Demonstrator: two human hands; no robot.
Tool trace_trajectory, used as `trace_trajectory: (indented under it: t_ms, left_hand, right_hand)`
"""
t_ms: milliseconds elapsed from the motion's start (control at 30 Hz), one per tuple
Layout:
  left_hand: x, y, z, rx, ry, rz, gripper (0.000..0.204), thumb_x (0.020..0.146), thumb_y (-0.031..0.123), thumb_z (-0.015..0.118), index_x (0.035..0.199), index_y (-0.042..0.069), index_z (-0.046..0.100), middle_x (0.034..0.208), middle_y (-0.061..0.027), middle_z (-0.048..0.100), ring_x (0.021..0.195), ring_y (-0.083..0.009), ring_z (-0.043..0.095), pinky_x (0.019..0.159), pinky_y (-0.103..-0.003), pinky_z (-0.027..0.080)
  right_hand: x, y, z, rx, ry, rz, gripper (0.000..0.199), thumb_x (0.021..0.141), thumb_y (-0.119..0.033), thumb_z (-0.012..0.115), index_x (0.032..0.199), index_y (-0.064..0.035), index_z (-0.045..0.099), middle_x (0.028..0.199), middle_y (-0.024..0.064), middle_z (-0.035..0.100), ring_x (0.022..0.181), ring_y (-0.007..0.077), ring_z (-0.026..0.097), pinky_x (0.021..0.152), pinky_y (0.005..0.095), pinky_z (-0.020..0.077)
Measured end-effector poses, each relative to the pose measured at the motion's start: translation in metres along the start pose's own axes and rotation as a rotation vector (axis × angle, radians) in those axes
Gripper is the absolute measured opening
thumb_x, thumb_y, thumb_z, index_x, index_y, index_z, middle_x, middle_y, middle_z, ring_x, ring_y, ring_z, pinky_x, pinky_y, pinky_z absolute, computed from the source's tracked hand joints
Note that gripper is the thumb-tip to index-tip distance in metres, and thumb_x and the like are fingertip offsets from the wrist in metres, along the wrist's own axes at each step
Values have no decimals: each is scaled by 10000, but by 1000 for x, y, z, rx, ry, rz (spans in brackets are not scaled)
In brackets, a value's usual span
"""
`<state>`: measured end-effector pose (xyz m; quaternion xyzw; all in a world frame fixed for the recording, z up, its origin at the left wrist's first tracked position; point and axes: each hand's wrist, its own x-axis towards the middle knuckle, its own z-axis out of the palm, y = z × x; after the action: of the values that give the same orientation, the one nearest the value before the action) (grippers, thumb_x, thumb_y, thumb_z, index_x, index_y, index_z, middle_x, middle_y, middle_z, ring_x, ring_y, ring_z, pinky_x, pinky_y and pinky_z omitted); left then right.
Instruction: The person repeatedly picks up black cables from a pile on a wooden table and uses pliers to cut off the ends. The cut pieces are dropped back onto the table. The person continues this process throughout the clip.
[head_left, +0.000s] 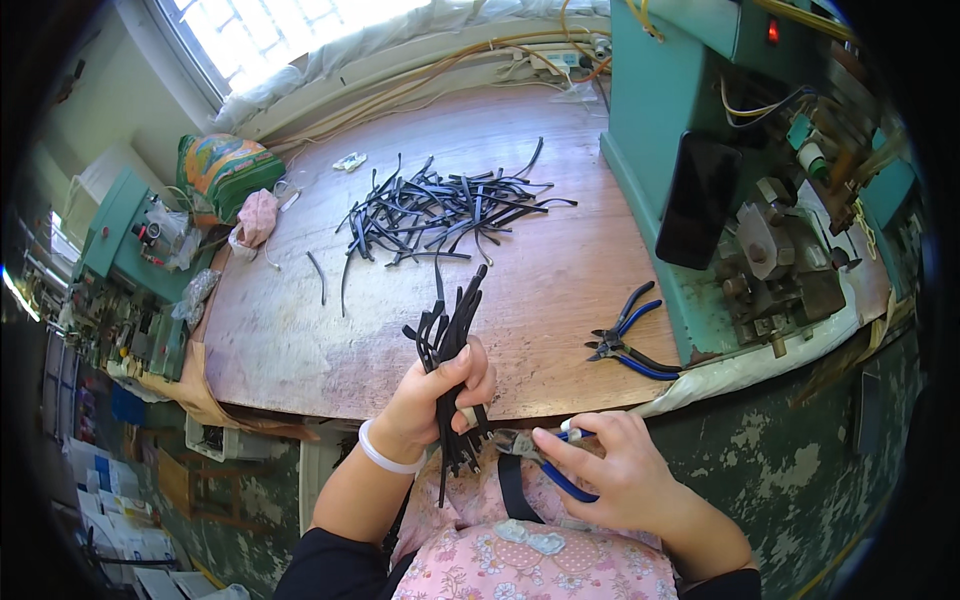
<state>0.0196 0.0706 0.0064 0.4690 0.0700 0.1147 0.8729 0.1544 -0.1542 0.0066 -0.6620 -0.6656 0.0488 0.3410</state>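
Observation:
My left hand (440, 395) is closed around a bunch of black eyeglass temples (455, 325), slim strips with bent ends. They stand roughly upright in the fist, with small shiny tips at the lower end. Blue-handled cutting pliers (567, 482) are in my right hand (615, 470), fingers wrapped on the handles. The pliers' jaws point left, close beside the lower ends of the bunch; whether they touch a strip I cannot tell. Farther off on the wooden table (560, 290) lies a loose heap of similar black temples (440, 210).
A second pair of blue-handled pliers (628, 345) rests at the table's right. A green machine (640, 180) with a dark phone (697, 200) rises on the right. Another green machine (125, 250), a colourful bag (228, 170) and a pink cloth (257, 217) are at left.

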Motion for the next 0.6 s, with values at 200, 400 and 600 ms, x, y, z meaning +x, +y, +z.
trace_trajectory:
  t_ms: [200,400,600]
  left_hand:
    - [0,-3,5,-82,-94,3,362,1020,373,495,786,101,446,586,21,413,395,-67,380,404,-219,335]
    - [-2,-6,8,-158,-113,63,344,1023,348,497,791,100,443,589,10,421,404,-75,382,414,-218,354]
    - [-22,-22,24,86,41,549,293,1032,322,505,848,103,439,623,-34,454,489,-120,439,499,-252,406]
  right_hand:
    - [1,-7,-7,-115,-35,-47,614,714,-283,770,1310,-227,635,1096,77,519,1005,251,501,843,392,383]
    - [0,-8,-9,-100,-56,-40,612,726,-258,768,1322,-231,630,1051,73,511,943,248,514,814,379,409]
    - [-5,-2,-10,85,-103,65,646,716,-195,766,1344,-218,616,1004,76,502,818,227,539,774,374,437]
